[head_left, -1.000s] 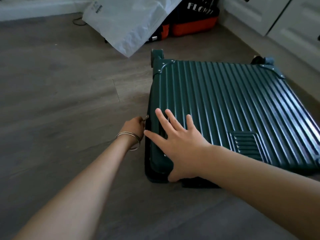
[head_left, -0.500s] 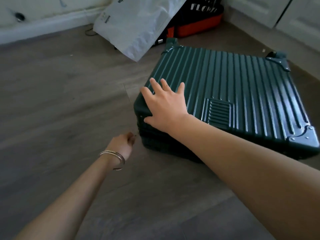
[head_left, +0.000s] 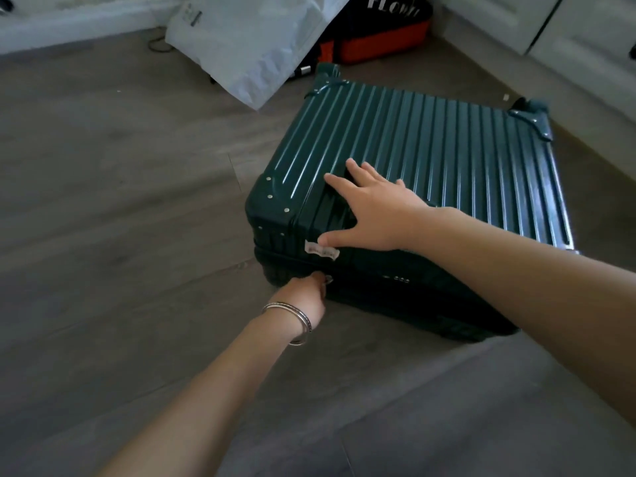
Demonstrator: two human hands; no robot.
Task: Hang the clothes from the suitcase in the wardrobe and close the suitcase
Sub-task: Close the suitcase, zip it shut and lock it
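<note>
On the grey wood floor [head_left: 103, 208] a dark green suitcase [head_left: 430, 149] lies flat with its lid down. It sits in the middle and to the right, with its near corner pointing at the person.

On the left, the left hand [head_left: 308, 297] reaches out low, down by the floor. It wears thin silver bangles [head_left: 292, 316] on the wrist. Its fingers are curled in tight and pinch a small metal zip pull [head_left: 328, 279] at the dark line where the two halves of the case meet. The pull is right at the fingertips, low on the near side of the case, just past the rounded corner. Just above it a small white sticker [head_left: 321, 251] is stuck on the side.

To the right, the right hand [head_left: 375, 211] lies flat on top of the case, near that same corner. Its fingers are spread wide and hold nothing. The thumb points down over the edge and its tip almost touches the white sticker. The other fingers rest on the ribbed lid. The rest of the case stretches away behind this hand.

At the back, a white bag [head_left: 247, 39] leans beside an orange and black bag [head_left: 375, 39]. On the far right stand white cupboard doors [head_left: 585, 29].
</note>
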